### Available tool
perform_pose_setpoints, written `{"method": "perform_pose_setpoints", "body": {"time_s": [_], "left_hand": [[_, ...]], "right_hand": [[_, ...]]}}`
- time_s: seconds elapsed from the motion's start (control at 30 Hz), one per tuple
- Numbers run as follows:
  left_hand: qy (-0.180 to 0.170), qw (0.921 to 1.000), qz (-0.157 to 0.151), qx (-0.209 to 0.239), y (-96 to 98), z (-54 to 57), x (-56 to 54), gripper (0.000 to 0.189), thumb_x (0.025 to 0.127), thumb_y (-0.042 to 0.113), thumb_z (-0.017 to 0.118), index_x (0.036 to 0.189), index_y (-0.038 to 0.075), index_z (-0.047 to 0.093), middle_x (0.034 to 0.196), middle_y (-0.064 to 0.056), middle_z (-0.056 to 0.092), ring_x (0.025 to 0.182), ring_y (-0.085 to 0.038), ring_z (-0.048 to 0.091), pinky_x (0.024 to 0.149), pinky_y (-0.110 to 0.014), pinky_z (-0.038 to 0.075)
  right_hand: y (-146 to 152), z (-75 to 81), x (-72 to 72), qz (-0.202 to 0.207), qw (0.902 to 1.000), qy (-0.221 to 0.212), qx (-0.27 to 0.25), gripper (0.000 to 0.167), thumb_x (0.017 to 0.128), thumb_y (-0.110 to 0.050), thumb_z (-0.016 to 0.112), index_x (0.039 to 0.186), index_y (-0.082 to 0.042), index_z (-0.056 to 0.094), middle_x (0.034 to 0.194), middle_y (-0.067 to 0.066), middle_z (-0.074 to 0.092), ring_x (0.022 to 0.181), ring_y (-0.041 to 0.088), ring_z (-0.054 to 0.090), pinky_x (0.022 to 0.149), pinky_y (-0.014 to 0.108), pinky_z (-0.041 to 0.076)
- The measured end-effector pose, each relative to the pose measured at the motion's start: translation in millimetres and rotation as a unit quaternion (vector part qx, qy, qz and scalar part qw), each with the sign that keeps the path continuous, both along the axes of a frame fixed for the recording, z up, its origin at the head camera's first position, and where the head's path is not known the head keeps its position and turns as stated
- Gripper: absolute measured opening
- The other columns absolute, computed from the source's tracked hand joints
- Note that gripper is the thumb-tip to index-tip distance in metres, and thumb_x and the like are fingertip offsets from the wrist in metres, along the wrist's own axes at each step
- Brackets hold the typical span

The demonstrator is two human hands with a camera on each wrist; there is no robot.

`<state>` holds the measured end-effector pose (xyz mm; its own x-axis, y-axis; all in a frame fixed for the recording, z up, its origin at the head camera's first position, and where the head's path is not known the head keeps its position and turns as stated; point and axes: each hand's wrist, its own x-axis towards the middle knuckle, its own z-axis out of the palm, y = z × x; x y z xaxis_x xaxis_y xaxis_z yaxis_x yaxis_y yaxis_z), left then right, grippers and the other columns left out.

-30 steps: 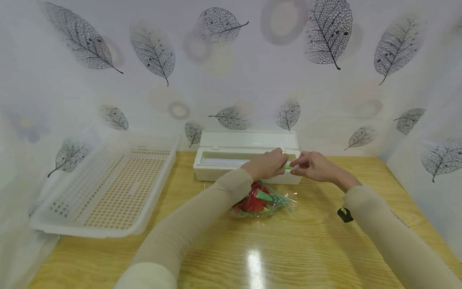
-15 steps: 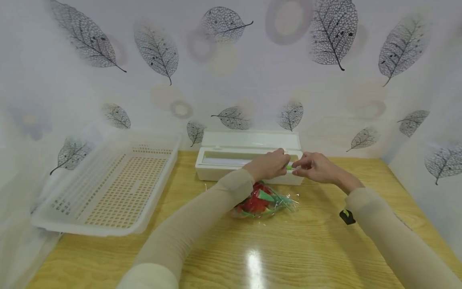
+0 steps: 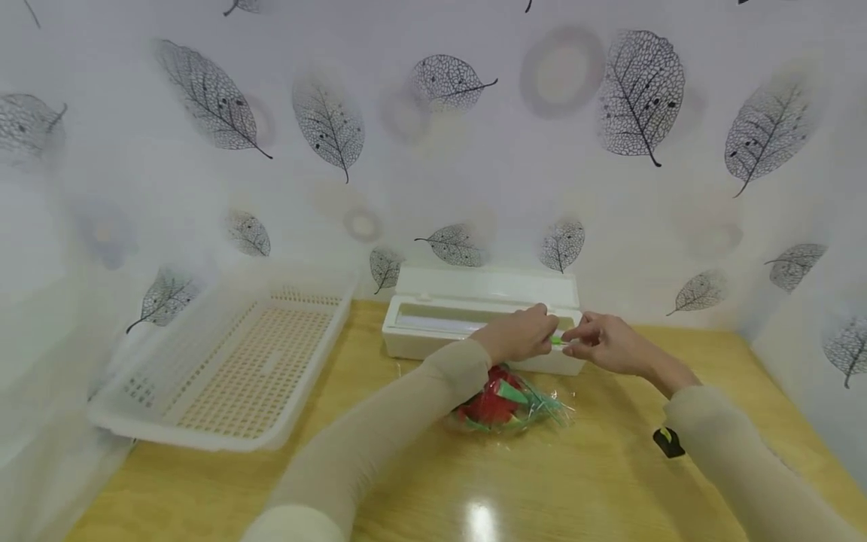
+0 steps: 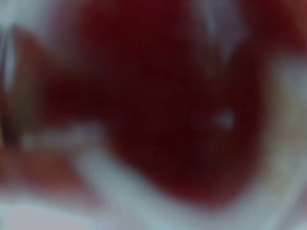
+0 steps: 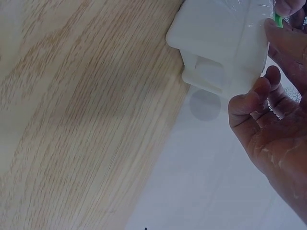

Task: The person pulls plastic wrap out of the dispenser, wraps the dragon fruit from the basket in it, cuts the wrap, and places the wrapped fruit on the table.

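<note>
A long white box [image 3: 413, 345] with its lid [image 3: 484, 286] raised stands at the back of the table, a pale roll [image 3: 436, 324] inside; it looks like a cling film dispenser. At its front right, my left hand [image 3: 520, 333] has curled fingers at a small green piece [image 3: 558, 341]. My right hand [image 3: 612, 346] pinches at the same piece from the right; the exact contact is small and partly hidden. In the right wrist view, the right hand's other fingers [image 5: 244, 103] curl beside the box's end. Under the left forearm lies a red and green bundle [image 3: 493, 406] in clear plastic.
At the left stands a white perforated basket [image 3: 271, 361]. A small black object with a yellow-green mark [image 3: 668, 443] lies beside the right sleeve. Leaf-printed sheeting [image 3: 467, 173] hangs behind the wooden table [image 3: 576, 482]. Blurred dark red [image 4: 168, 105] fills most of the left wrist view.
The head view has shifted, so the whole scene sits lower and slightly farther right. Relative to the box, both hands stay nearly where they were, at the green piece.
</note>
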<state>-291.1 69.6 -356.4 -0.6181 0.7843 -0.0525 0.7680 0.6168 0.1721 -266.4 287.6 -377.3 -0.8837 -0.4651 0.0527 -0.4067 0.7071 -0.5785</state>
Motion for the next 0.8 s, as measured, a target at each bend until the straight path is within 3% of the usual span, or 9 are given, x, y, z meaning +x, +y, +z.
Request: {"method": "perform_pose_setpoints", "body": {"time_s": [0.2, 0.43, 0.8], "left_hand": [[-0.009, 0.9999, 0.009, 0.005, -0.3, -4.4, 7.3, 0.011, 0.104, 0.020, 0.055, 0.106, 0.009, 0.059, 0.100, -0.003, 0.052, 0.078, -0.011, 0.051, 0.064, -0.018, 0.045], [-0.008, 0.9999, 0.007, 0.007, 0.6, -9.1, 4.9, 0.012, 0.104, 0.020, 0.056, 0.107, 0.010, 0.060, 0.100, -0.003, 0.053, 0.079, -0.010, 0.051, 0.065, -0.017, 0.045], [-0.009, 0.9997, 0.002, 0.022, -2.4, -1.9, 2.1, 0.012, 0.104, 0.019, 0.056, 0.106, 0.008, 0.061, 0.099, -0.003, 0.053, 0.080, -0.011, 0.050, 0.067, -0.017, 0.043]], "right_hand": [[-0.4, -7.3, 5.7, 0.005, 0.9999, 0.003, -0.011, 0.025, 0.092, -0.013, 0.074, 0.112, 0.003, 0.076, 0.081, 0.001, 0.052, 0.065, 0.008, 0.041, 0.059, 0.025, 0.040], [-0.7, -7.8, 7.7, 0.006, 0.9999, 0.007, -0.009, 0.026, 0.093, -0.014, 0.074, 0.112, 0.003, 0.076, 0.080, 0.000, 0.052, 0.064, 0.006, 0.040, 0.058, 0.024, 0.039], [-0.1, -2.8, 3.9, 0.004, 0.9996, 0.029, -0.004, 0.023, 0.093, -0.015, 0.075, 0.109, 0.000, 0.078, 0.080, 0.000, 0.053, 0.065, 0.006, 0.040, 0.059, 0.024, 0.039]]}}
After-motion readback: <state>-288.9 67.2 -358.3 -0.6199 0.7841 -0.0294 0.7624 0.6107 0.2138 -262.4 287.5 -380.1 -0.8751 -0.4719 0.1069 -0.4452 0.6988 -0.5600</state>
